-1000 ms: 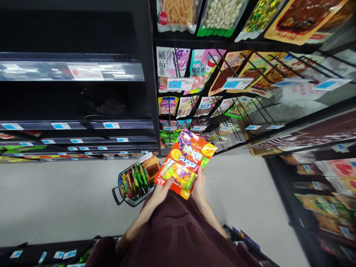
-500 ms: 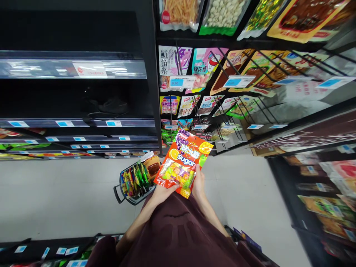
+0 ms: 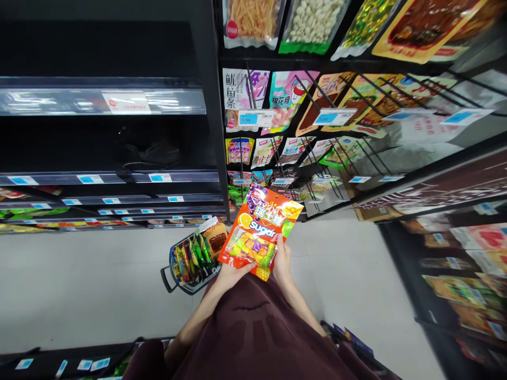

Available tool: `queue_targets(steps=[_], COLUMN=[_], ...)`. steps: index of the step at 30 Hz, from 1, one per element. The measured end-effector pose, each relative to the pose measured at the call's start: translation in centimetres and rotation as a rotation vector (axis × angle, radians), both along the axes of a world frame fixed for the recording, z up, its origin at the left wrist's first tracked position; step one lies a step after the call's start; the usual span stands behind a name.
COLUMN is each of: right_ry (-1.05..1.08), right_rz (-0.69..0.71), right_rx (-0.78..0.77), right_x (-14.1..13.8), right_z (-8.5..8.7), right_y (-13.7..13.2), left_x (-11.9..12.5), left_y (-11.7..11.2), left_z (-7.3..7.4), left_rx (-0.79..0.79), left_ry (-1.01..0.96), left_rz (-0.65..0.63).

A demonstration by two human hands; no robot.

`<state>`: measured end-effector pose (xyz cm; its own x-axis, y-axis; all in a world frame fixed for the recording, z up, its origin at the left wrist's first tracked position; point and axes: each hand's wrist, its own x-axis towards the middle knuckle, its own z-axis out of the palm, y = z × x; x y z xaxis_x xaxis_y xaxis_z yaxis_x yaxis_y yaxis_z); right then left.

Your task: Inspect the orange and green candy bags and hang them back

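Observation:
Between my two hands, in front of my body, is a red-orange bag of candy (image 3: 259,224) printed with fruit and the word "sugar". It tilts a little to the right, its front facing up at me. My left hand (image 3: 234,275) grips the lower left edge, thumb on the front. Closed on the lower right side is my right hand (image 3: 282,258), its thumb also lying over the front. The fingers behind the bag are hidden. Just left of the bag, a dark shopping basket (image 3: 193,289) on the floor holds several upright snack packets (image 3: 194,257).
Ahead on the right, bagged snacks (image 3: 293,100) hang from black hooks with price tags (image 3: 335,116). Dark shelves (image 3: 106,126) stand ahead on the left. Another stocked rack (image 3: 455,279) lines the right side. Pale tiled floor (image 3: 91,285) lies between, with a low shelf edge behind me.
The view has shifted slightly, so the hanging bags appear a little further left and lower. Both hands keep their hold on the candy bag, which has hardly moved.

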<state>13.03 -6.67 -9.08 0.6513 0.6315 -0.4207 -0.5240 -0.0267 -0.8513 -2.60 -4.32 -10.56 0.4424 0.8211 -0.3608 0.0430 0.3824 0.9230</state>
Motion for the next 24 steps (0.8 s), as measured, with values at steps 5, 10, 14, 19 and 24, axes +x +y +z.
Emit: queue_targets(steps=[5, 10, 14, 19, 24], right_ry=[-0.009, -0.053, -0.078, -0.05, -0.011], right_rz=[0.009, 0.033, 0.048, 0.067, 0.086], right_rx=[-0.018, 0.007, -0.01, 0.002, -0.001], right_x=[0.0, 0.0, 0.1, 0.0, -0.1], right_z=[0.4, 0.0, -0.5, -0.3, 0.4], right_y=[0.0, -0.2, -0.3, 0.0, 0.3], left_x=[0.2, 0.0, -0.1, -0.2, -0.3], left_y=[-0.1, -0.3, -0.4, -0.3, -0.1], left_z=[0.5, 0.1, -0.5, -0.3, 0.2], left_rx=[-0.006, 0.002, -0.033, 0.001, 0.034], left_ry=[-0.031, -0.007, -0.045, -0.033, -0.005], left_rz=[0.038, 0.051, 0.058, 0.04, 0.029])
